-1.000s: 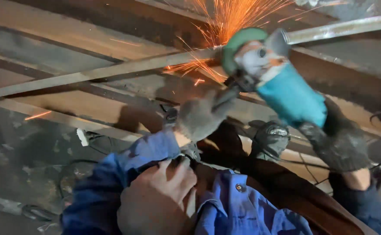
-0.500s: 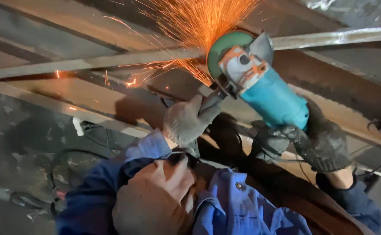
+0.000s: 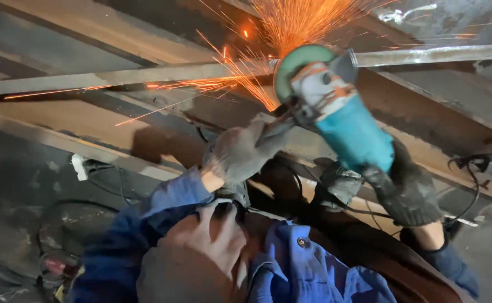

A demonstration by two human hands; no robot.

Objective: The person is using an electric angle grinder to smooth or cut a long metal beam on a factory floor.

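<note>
Head view, looking down over blue work-shirt sleeves onto a frame of long rusty steel beams that cross the picture from left to right. A thin grey steel bar lies across the upper part of the frame, running from the left edge to the right edge. A turquoise angle grinder with a white and orange head and a green disc guard is held tilted, its disc end up against the grey bar near the middle of the picture; a fan of orange sparks sprays up and to the left from the point of contact. The right hand, in a dark knitted glove, is wrapped round the rear of the turquoise body with its fingers clamped on it, forearm coming in from the lower right. The left hand, in a grey glove, reaches up from the blue sleeve and its fingers are closed on the dark side handle just below the grinder's head. A third hand, bare, lies in the lower centre against the blue cloth; whose it is cannot be told. A black cable loops at the right edge beside the beams. More dark cables and a small white block lie on the grey floor at left. No labels or signs can be made out.
</note>
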